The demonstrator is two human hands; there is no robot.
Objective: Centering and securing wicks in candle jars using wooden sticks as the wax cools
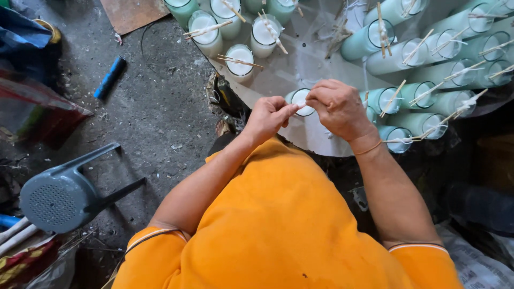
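I look down over an orange shirt at my two hands held together above a round table (305,64). My left hand (266,116) and my right hand (338,107) pinch something small and white between the fingertips, right over a pale green glass candle jar (301,100) filled with white wax. Whether it is a wick or a stick I cannot tell. Several more wax-filled jars (239,60) stand at the table's far left, each with thin wooden sticks laid across its rim.
Several pale green jars (428,59) with sticks crowd the right of the table. An overturned grey plastic stool (64,195) lies on the dirty concrete floor at left, with a blue tube (110,78) farther back and cloth bundles (32,101) at the left edge.
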